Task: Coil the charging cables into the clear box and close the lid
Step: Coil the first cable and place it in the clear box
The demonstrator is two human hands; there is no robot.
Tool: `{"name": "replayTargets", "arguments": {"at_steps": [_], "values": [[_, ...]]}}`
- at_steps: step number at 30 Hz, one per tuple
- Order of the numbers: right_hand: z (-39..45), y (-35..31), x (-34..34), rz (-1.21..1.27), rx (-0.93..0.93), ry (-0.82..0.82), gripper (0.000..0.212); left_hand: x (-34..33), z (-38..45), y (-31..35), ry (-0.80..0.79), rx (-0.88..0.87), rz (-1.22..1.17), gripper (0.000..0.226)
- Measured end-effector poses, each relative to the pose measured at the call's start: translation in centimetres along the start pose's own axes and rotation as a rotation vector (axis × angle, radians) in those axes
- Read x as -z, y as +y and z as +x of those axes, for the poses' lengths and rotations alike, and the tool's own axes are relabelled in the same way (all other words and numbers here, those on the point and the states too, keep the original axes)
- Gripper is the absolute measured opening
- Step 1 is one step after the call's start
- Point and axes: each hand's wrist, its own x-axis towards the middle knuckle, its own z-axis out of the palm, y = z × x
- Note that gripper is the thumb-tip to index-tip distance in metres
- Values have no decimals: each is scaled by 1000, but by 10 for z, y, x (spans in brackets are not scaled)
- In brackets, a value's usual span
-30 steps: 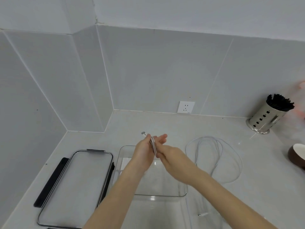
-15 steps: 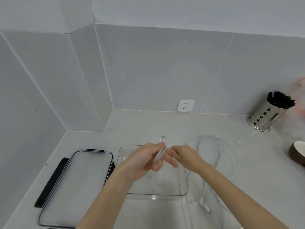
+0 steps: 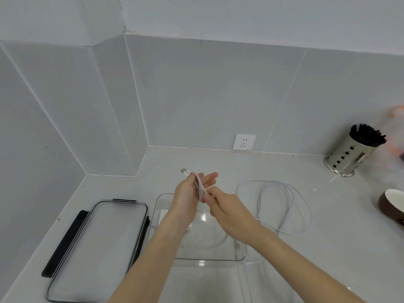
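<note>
- Above the far half of the clear box (image 3: 238, 254), my left hand (image 3: 188, 195) holds a white charging cable (image 3: 200, 189) looped over its fingers, which are stretched out fairly straight, with my thumb laid against the strands.
- The cable's USB plug (image 3: 184, 171) sticks out past my left thumb, toward the back wall.
- My right hand (image 3: 227, 212) sits just right of the left, fingers curled, pinching the same cable where it leaves the loops.
- The clear box stands open on the countertop (image 3: 284, 167) near its front edge, with a white adapter-like piece on its floor, partly hidden by my left wrist.
- The lid (image 3: 98, 248), clear with black clips, lies flat on the countertop just left of the box, toward the left wall.
- A second white cable (image 3: 284, 204) lies in loose loops on the countertop right of the box; one strand runs down toward the front edge.
- Far right, by the back wall, stands a perforated steel holder (image 3: 347, 158) full of dark chopsticks, and a brown bowl (image 3: 391, 204) sits at the right edge.
- A white socket (image 3: 244, 142) is set in the back wall.
</note>
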Motion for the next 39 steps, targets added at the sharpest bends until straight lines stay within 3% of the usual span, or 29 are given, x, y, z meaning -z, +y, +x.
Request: {"name": "replayTargets", "arguments": {"at_steps": [4, 8, 11, 14, 18, 22, 25, 29, 34, 39], "values": [[-8, 13, -17, -64, 20, -71, 24, 0, -2, 19, -107, -5, -72, 39], [-8, 27, -18, 207, -103, -156, 33, -3, -10, 30, -242, -16, -101, 42], [-2, 36, -10, 192, -125, -184, 44, -2, -21, 32, -320, -42, -33, 43], [6, 42, 4, 169, -171, -176, 41, 3, -29, 30, -354, -60, 71, 43], [17, 39, 26, 300, -187, -214, 10, 12, -36, 25, -426, 39, 60, 39], [24, 26, 40, 457, -231, -184, 29, 17, -37, 19, -489, 149, 53, 38], [25, 16, 40, 448, -231, -239, 31, 20, -34, 12, -500, 183, 130, 37], [17, 12, 33, 237, -125, -340, 20, 27, -31, 8, -465, 213, 213, 39], [9, 14, 17, -118, -2, -274, 37, 27, -34, 5, -380, 177, 357, 43], [4, 17, 7, -184, -57, -175, 29, 19, -36, -11, -26, -190, 742, 42]]}}
